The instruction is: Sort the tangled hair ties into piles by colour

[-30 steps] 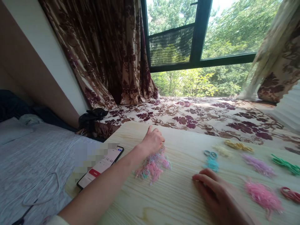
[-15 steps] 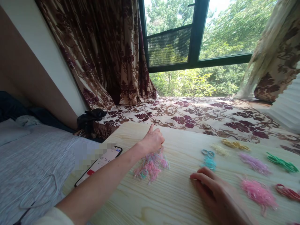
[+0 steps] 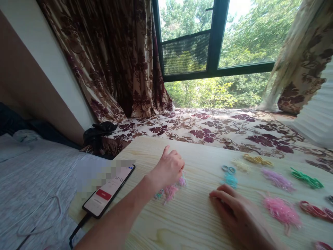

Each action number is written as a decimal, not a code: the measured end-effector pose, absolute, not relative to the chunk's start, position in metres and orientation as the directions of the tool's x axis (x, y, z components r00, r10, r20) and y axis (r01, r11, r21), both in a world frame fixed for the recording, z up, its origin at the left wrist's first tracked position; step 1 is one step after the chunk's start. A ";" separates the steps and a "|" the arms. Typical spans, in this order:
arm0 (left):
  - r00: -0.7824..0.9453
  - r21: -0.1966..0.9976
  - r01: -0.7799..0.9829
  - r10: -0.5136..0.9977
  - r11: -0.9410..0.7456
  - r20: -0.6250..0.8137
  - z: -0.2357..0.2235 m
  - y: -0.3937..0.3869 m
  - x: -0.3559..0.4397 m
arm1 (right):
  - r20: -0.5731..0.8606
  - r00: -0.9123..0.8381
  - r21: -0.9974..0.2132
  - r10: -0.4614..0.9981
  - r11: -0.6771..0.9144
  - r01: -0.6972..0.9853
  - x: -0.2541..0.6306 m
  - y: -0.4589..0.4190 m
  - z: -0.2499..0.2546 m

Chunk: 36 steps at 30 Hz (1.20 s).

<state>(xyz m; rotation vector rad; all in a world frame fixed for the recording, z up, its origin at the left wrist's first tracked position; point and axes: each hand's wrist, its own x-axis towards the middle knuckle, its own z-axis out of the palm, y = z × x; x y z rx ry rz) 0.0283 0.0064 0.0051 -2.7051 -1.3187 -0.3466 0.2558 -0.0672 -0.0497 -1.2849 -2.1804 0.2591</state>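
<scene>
My left hand (image 3: 171, 166) reaches over a mixed pile of small elastic bands (image 3: 170, 192) in pink, purple and teal. Its fingers are curled inward and the pinky sticks up; whatever lies between the fingertips is hidden. Lower right, my right hand (image 3: 239, 217) rests on the light wooden tabletop (image 3: 192, 218). Its fingers are bent, with thumb and index tips close together, and I cannot make out anything between them. Just beyond this hand are a small teal heap of bands (image 3: 229, 180) and two grey-blue hair ties (image 3: 229, 169).
Toward the right lie a pink heap (image 3: 282, 210), a lilac heap (image 3: 278, 179), cream bands (image 3: 240, 166), yellow ties (image 3: 258, 160), green ties (image 3: 307, 178) and red ties (image 3: 313, 209). A phone (image 3: 109, 191) with a cable (image 3: 79, 227) sits at the left edge, beside a bed (image 3: 33, 180).
My left hand has come slightly nearer and lower over the mixed pile, covering more of it. My forearm has shifted, uncovering more of the phone. The right hand stays nearly still.
</scene>
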 end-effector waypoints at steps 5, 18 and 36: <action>0.661 -0.023 0.720 0.676 -0.693 0.326 -0.002 -0.011 0.044 | 0.421 -0.297 -0.532 0.857 0.498 0.685 0.255 -0.067 -0.049; 0.720 0.090 0.610 0.598 -0.787 0.352 -0.007 -0.036 0.059 | 0.559 -0.264 -0.469 0.786 0.562 0.681 0.248 -0.073 -0.046; 0.552 0.322 0.624 0.693 -0.712 0.463 -0.016 -0.025 0.048 | 0.602 -0.007 -0.374 0.798 0.289 0.881 0.308 -0.047 -0.025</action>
